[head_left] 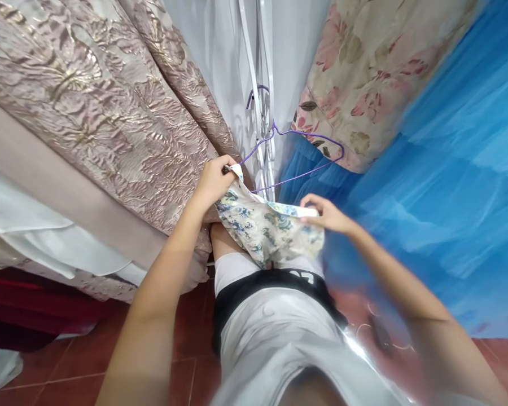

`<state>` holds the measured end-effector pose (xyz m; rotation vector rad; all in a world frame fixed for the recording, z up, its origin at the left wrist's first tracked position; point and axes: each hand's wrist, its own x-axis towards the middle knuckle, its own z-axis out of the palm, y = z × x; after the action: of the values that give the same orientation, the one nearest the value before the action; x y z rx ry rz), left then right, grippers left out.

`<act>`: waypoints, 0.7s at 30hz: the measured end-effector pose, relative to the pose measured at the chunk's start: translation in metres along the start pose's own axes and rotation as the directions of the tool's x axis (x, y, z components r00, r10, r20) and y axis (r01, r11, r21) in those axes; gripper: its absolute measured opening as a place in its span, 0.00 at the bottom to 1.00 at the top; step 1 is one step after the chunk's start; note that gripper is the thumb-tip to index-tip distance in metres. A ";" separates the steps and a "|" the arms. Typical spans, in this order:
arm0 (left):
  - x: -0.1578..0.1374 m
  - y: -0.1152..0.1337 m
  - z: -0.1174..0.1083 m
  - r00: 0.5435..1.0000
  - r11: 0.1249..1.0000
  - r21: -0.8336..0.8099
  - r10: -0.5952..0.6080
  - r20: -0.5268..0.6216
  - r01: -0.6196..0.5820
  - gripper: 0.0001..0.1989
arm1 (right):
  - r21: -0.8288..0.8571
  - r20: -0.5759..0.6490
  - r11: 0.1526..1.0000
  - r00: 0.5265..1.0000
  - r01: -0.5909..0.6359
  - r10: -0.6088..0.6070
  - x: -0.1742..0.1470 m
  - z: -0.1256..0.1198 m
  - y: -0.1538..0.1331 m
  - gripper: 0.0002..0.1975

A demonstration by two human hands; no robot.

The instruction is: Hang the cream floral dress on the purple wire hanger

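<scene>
A small pale garment with a blue and green flower print (254, 220) hangs between my hands, in front of my thighs. My left hand (214, 179) is closed on its upper left corner, thumb and fingers pinching the edge. At the other end, my right hand (325, 214) grips the white-lined upper edge between thumb and fingers. The band sags in the middle, and I cannot make out the garment's exact kind. Just behind it is a purple wire hanger (301, 178), its lower left part hidden by the cloth and my left hand.
White metal rack bars (266, 107) stand behind the hanger. A shiny pink embossed fabric (110, 107) drapes on the left. To the right hang a cream floral cloth (376, 73) and a blue tulle dress (440, 197). Red floor tiles (68, 361) show below.
</scene>
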<state>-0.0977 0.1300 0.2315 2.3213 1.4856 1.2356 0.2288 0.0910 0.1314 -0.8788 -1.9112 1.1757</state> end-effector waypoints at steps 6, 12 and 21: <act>-0.004 -0.011 0.005 1.000 0.999 -0.039 0.012 0.020 -0.012 0.06 | -0.493 -0.407 0.869 0.870 0.047 -0.277 0.022 -0.080 -0.023 0.44; -0.013 -0.014 0.001 1.000 1.000 -0.005 0.012 -0.006 -0.012 0.05 | -0.646 -0.478 0.745 0.850 -0.166 -0.224 0.090 -0.110 -0.023 0.29; -0.006 -0.030 -0.006 0.973 0.986 0.166 0.055 -0.225 -0.017 0.07 | -0.731 -0.072 0.683 0.993 0.011 -0.092 0.033 -0.114 -0.064 0.10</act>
<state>-0.1239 0.1382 0.2171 2.3838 1.6821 1.4890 0.2957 0.1451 0.2347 -1.2476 -2.3236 0.2604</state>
